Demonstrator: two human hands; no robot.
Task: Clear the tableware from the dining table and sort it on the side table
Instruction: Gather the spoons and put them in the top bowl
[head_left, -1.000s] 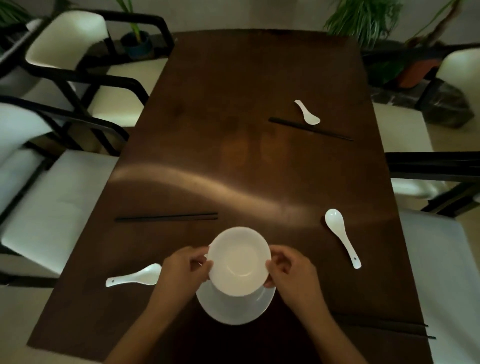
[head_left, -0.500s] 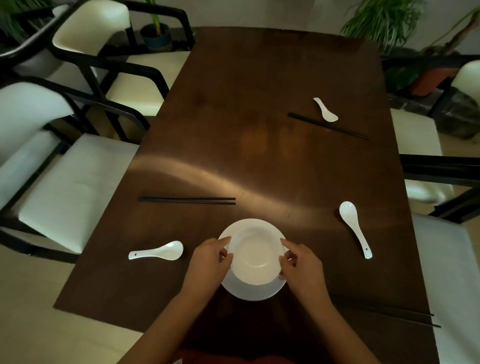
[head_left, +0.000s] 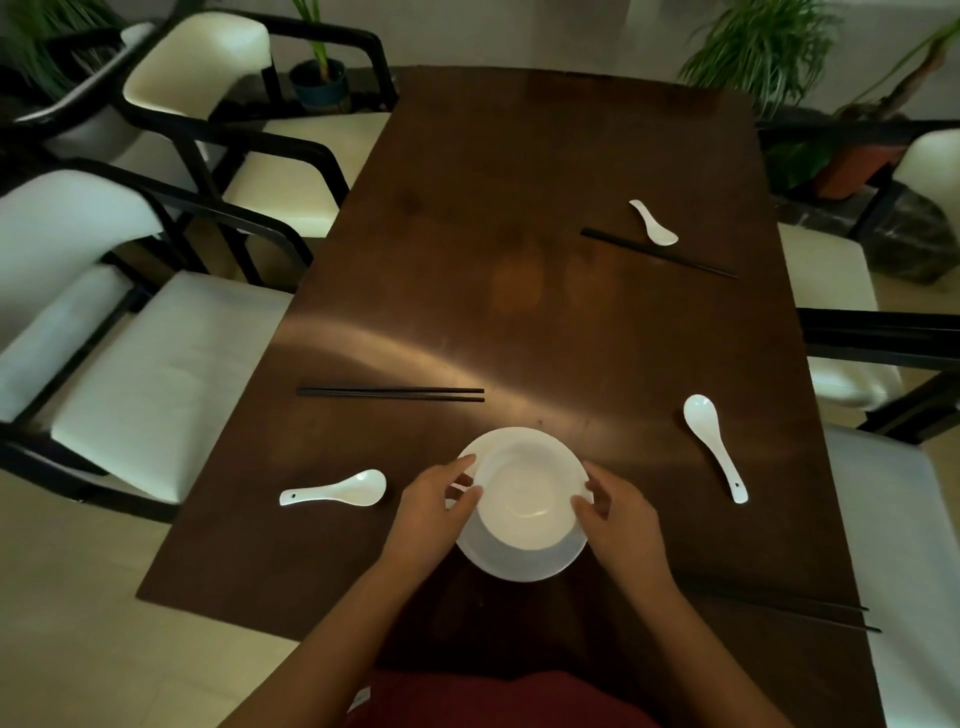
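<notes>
While the left hand (head_left: 434, 512) and right hand (head_left: 621, 525) gripped opposite rims of the white bowl (head_left: 527, 491), it sat over a white plate (head_left: 519, 564) near the dining table's (head_left: 519, 208) front edge. Head view also had three white spoons — left (head_left: 335, 490), right (head_left: 714, 444), far (head_left: 653, 224) — plus black chopsticks (head_left: 390, 395) beyond the bowl.

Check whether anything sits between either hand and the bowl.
Nothing does. The left hand and right hand already grip opposite sides of the bowl rim, above the plate. The side table is out of view, so that path cannot be judged.
</notes>
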